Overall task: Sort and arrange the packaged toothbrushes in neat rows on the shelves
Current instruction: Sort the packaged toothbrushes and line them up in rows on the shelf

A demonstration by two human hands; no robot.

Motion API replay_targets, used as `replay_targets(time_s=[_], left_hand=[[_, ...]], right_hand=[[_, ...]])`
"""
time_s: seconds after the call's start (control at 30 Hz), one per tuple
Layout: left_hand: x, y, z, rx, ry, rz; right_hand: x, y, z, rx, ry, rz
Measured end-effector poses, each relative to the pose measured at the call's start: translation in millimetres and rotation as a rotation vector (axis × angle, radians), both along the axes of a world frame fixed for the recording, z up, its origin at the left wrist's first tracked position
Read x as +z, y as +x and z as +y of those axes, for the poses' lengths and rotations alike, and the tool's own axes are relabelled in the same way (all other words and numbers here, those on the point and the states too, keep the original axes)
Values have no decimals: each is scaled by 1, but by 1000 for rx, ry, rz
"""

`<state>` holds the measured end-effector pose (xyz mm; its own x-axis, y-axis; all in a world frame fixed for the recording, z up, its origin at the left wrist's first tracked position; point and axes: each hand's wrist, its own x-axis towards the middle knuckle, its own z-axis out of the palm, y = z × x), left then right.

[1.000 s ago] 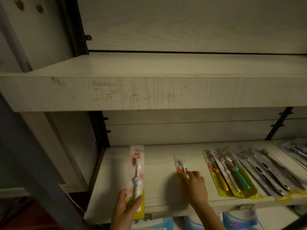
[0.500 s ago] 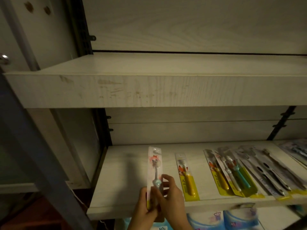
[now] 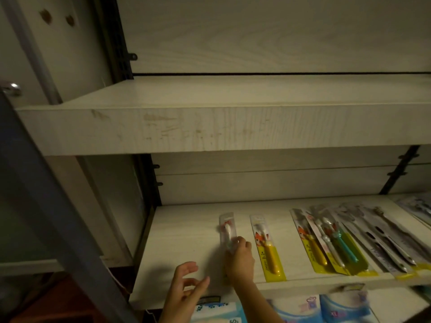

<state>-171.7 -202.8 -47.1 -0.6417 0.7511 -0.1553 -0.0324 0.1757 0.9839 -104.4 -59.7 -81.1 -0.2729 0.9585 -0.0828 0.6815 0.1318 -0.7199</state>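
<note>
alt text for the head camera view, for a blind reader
A person's right hand holds a clear-packed white toothbrush flat on a pale wooden shelf, beside a yellow-carded yellow toothbrush. The left hand hovers open; overlapping toothbrush packs lie farther right.

Right hand (image 3: 240, 259) grips packaged toothbrush (image 3: 227, 230) on lower shelf (image 3: 182, 241).

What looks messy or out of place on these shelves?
The packs on the right overlap and lie slanted, unlike the yellow pack lying alone beside the white pack the right hand holds. The upper shelf's front edge looks scuffed and stained.
</note>
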Motion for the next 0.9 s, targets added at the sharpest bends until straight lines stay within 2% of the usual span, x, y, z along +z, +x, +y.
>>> replay_targets(time_s=[0.23, 0.43, 0.5, 0.63, 0.7, 0.77, 0.9], left_hand=[[2, -1, 0, 19, 25, -24], [-3, 7, 9, 2, 21, -22], [-7, 9, 16, -6, 18, -6], [-12, 20, 48, -66, -88, -90], [-10, 37, 57, -137, -94, -59], [-6, 63, 64, -217, -61, 4], [-22, 112, 112, -92, -75, -93]], right_hand=[[-7, 9, 8, 58, 81, -251], [-4, 14, 8, 86, 152, -325], [5, 29, 7, 42, 169, -200], [33, 82, 7, -52, 200, 188], [45, 114, 15, -122, 182, 354], [51, 147, 27, -153, 160, 417], [47, 205, 57, -126, 77, 436]])
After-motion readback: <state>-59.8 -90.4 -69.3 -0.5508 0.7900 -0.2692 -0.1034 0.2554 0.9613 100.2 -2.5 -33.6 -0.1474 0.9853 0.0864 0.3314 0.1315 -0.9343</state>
